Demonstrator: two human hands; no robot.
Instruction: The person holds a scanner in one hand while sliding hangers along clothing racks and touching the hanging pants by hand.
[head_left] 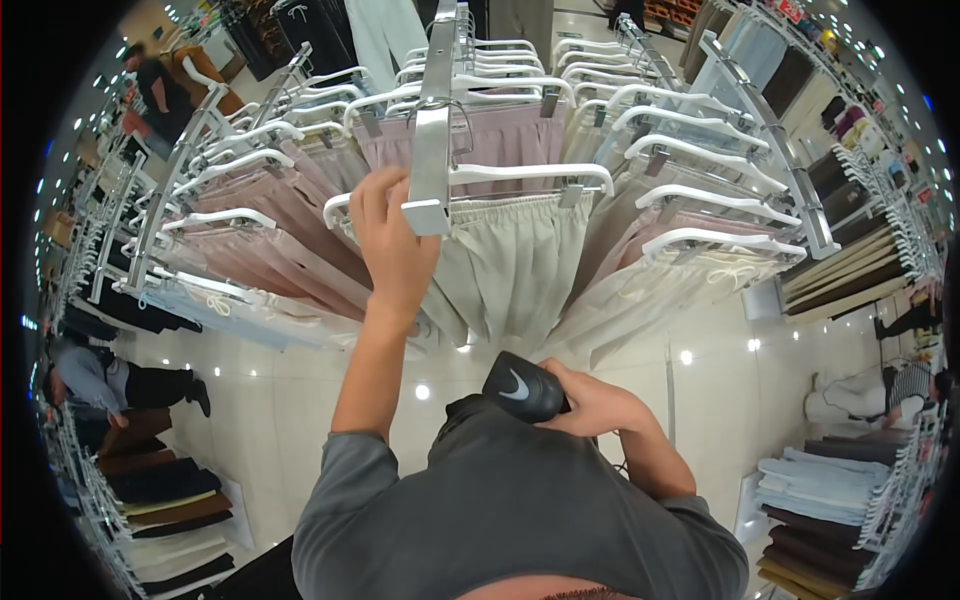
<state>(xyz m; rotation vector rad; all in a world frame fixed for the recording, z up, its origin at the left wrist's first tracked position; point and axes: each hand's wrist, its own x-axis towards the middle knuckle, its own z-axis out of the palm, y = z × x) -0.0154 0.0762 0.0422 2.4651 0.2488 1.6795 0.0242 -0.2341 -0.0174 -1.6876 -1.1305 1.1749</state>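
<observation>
My left hand [392,240] is raised beside the end of a metal display rail [432,165]. Its fingers are curled over the left arm of the front white hanger [535,180]; part of that grip is hidden by the rail end and the back of the hand. Pale green elastic-waist trousers [515,260] are clipped to this hanger. Low in front of my body, my right hand [598,402] is closed on a black object [522,388] with a rounded edge and a white swoosh mark. What kind of object it is I cannot tell.
Pink trousers [515,140] hang behind the front pair. Side rails hold more trousers, pink ones [255,255] left and cream ones [670,290] right. Folded trousers [815,485] are racked at lower right. A person [105,385] stands at left, another [870,395] at right.
</observation>
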